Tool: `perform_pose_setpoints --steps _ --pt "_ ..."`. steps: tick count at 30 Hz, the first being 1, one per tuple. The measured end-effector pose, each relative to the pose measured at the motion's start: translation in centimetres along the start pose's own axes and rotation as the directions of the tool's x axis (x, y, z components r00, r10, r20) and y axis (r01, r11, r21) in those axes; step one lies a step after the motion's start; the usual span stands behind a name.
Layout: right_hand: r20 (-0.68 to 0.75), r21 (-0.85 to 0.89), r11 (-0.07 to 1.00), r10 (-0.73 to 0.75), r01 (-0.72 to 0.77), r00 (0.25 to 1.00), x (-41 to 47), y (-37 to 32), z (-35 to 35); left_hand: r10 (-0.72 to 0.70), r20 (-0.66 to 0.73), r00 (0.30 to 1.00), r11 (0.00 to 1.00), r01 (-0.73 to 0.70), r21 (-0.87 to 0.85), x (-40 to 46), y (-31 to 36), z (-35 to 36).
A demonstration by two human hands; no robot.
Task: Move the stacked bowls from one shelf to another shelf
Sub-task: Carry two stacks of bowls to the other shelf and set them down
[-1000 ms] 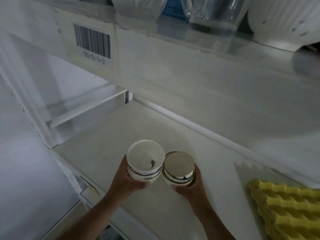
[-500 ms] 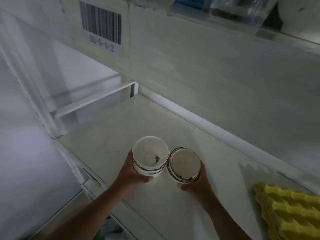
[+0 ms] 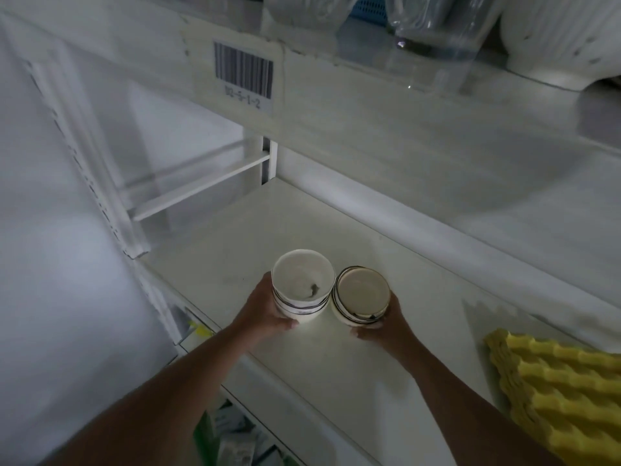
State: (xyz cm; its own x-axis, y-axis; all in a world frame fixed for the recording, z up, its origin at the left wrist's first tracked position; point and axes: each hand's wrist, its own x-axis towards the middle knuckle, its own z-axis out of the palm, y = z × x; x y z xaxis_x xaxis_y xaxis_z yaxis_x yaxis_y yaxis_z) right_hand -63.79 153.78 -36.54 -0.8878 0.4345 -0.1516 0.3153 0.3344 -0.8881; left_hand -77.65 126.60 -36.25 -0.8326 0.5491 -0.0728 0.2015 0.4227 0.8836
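Two stacks of white bowls with dark rim stripes stand side by side on the white lower shelf (image 3: 235, 250). My left hand (image 3: 260, 312) grips the left stack (image 3: 302, 287), whose top bowl has a small dark mark inside. My right hand (image 3: 386, 326) holds the right stack (image 3: 361, 295) from its near side, fingers curled round its base. The stacks touch each other, and whether they rest on the shelf board or hang just above it I cannot tell.
Yellow egg-crate foam (image 3: 557, 395) lies on the same shelf at the right. The upper shelf (image 3: 369, 105) carries a barcode label (image 3: 243, 75), clear glass vessels (image 3: 433, 25) and a white ribbed bowl (image 3: 564, 35). A white upright post (image 3: 87, 163) stands at left. Packages (image 3: 232, 438) show below.
Both hands have held their stacks throughout and pushed them slightly deeper onto the lower shelf. The camera view shifted a little.
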Motion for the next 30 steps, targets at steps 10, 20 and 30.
perform_pose_setpoints --steps 10,20,30 --pt "-0.058 -0.42 0.88 0.215 -0.22 0.975 -4.3 -7.1 -4.4 -0.21 0.106 0.972 0.591 0.04 0.806 -5.7 4.8 -9.0" --pt "0.036 -0.51 0.86 0.065 -0.038 0.997 -10.6 -15.2 -1.1 -0.12 0.073 0.99 0.34 -0.028 0.94 -14.7 10.2 -13.2" --pt "0.25 -0.534 0.825 -0.058 0.187 0.967 -13.3 -23.1 10.5 -0.24 -0.242 0.94 0.551 0.337 0.764 -25.5 8.3 -21.4"
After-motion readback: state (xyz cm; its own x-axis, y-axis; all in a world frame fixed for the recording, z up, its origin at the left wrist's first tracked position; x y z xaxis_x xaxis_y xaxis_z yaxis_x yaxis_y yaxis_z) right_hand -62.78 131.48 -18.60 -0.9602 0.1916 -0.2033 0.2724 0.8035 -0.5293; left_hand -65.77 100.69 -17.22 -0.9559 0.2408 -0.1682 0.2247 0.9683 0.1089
